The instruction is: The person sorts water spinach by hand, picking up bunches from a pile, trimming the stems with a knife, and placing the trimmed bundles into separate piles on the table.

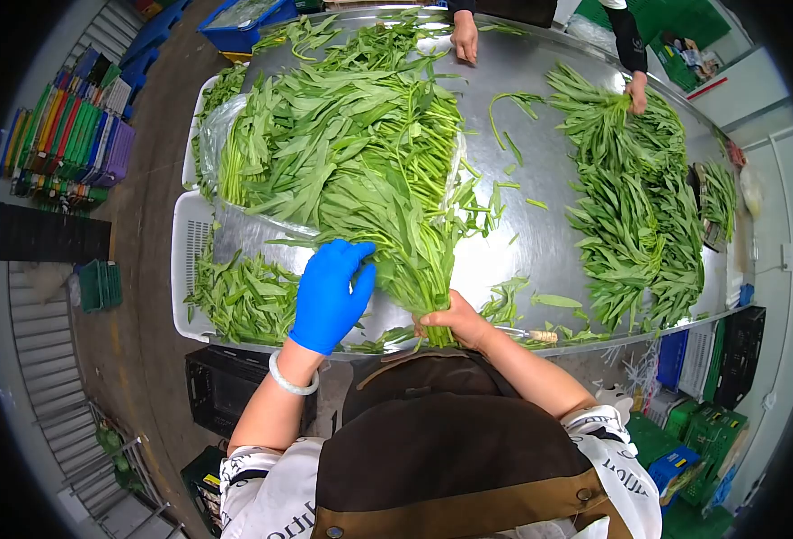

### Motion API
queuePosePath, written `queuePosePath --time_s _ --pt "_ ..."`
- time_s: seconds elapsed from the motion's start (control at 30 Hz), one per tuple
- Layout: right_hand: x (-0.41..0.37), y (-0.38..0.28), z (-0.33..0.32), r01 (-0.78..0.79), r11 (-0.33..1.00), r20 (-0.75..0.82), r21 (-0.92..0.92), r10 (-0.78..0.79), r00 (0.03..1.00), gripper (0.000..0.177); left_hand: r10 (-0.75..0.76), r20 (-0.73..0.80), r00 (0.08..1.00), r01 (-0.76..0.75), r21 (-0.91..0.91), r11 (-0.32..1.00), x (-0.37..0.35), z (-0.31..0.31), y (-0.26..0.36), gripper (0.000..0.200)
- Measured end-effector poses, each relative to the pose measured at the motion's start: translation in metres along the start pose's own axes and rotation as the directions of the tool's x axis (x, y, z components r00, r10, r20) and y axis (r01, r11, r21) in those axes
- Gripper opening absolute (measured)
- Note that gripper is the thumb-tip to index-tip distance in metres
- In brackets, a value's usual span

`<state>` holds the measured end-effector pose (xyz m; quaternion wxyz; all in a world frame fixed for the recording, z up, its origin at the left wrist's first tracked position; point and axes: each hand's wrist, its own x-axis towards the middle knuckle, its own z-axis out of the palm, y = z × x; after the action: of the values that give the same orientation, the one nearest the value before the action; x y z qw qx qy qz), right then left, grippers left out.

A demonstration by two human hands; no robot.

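The bunch [407,269] is bright green, its long, narrow leaves fanning away from pale, slim stems gathered tightly together. It lies at the near side of the pile [324,144], by the table's [482,260] near edge. The right hand [461,321] is closed round its stem ends. Left of it, the gloved left hand [332,295] is empty, fingers loosely bent, thumb apart; whether it touches leaves, I cannot tell.

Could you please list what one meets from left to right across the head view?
Coloured crates, nearer white basket, blue-gloved left hand, bare right hand, wooden handle, another person's rightmost hand, right-edge black crate.
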<state>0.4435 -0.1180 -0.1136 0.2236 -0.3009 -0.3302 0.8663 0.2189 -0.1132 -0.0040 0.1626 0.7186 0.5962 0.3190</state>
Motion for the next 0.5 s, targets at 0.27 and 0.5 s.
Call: queuePosePath --time_s 0.27,0.5 --pt "-0.004 -0.002 0.003 -0.018 0.989 -0.029 -0.144 0.014 0.999 0.034 -0.064 0.037 0.997 0.065 -0.018 0.998 -0.008 0.015 -0.014 0.013" --pt "-0.006 -0.009 0.008 -0.047 0.970 -0.032 -0.238 0.040 0.999 0.033 -0.166 -0.110 0.980 0.133 -0.262 0.956 -0.015 0.014 -0.006 0.013"
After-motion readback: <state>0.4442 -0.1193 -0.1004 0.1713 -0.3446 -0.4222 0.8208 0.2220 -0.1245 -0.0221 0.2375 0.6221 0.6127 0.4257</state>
